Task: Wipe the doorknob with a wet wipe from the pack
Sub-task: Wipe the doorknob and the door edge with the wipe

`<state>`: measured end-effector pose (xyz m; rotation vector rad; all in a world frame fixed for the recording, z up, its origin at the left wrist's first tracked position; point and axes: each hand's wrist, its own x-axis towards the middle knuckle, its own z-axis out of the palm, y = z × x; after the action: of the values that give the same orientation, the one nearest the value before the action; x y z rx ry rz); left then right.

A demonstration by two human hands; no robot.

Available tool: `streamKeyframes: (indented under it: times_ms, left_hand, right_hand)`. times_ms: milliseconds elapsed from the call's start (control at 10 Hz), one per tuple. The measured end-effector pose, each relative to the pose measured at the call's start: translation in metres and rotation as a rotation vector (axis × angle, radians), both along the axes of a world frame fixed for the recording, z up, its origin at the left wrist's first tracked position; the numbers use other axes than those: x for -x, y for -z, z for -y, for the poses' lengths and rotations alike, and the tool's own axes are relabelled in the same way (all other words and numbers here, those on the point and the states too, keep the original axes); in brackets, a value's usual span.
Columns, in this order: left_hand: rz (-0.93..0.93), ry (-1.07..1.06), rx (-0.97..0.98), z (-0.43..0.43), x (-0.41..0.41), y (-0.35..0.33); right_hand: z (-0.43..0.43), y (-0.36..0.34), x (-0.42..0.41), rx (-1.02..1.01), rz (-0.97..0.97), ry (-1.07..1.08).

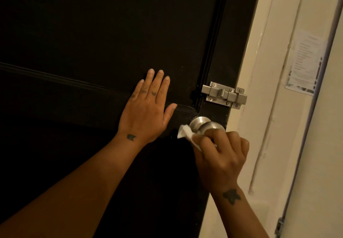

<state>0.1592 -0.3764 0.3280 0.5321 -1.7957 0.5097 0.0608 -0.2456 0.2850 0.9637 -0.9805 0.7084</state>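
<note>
Fingers of the right hand (220, 152), curled around a white wet wipe (185, 133), hide the doorknob's (201, 124) front; left hand (146, 107) lies flat, open, against the dark door (92, 33).

- A white printed paper sheet (304, 65) is stuck to the cream wall (274, 33) to the right of the dark door; it carries a heading and lines of small print, all too blurred to read.
- No other lettering, brand or number can be read.
</note>
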Motion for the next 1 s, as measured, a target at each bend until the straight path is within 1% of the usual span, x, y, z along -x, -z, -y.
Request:
streamKeyframes:
  times_ms: [200, 300, 400, 600, 700, 800, 900, 1000]
  left_hand:
    - [-0.011, 0.005, 0.004, -0.001, -0.001, 0.0]
    - [-0.012, 0.001, 0.01, -0.001, 0.0, 0.001]
    - [-0.005, 0.004, 0.002, 0.0, 0.0, 0.001]
    - [-0.006, 0.011, -0.004, 0.001, 0.0, 0.0]
    - [-0.016, 0.014, 0.007, 0.001, 0.0, 0.001]
    - [-0.019, 0.015, 0.01, 0.001, 0.001, 0.001]
    - [-0.018, 0.024, 0.0, 0.001, 0.0, 0.001]
    - [-0.015, 0.023, -0.004, 0.001, 0.0, 0.001]
  right_hand:
    - [-0.007, -0.037, 0.0, 0.052, 0.079, -0.095]
    - [-0.014, -0.033, 0.005, 0.003, 0.143, -0.162]
    - [-0.013, -0.023, 0.003, -0.139, 0.15, -0.095]
    - [-0.022, 0.001, 0.015, -0.337, -0.078, 0.091]
    - [-0.031, 0.018, 0.021, -0.393, -0.132, 0.097]
    - [-0.029, 0.023, 0.014, -0.375, -0.155, 0.051]
    - [-0.022, 0.003, 0.004, -0.314, -0.078, 0.09]
    - [-0.014, -0.021, -0.005, -0.282, 0.075, 0.091]
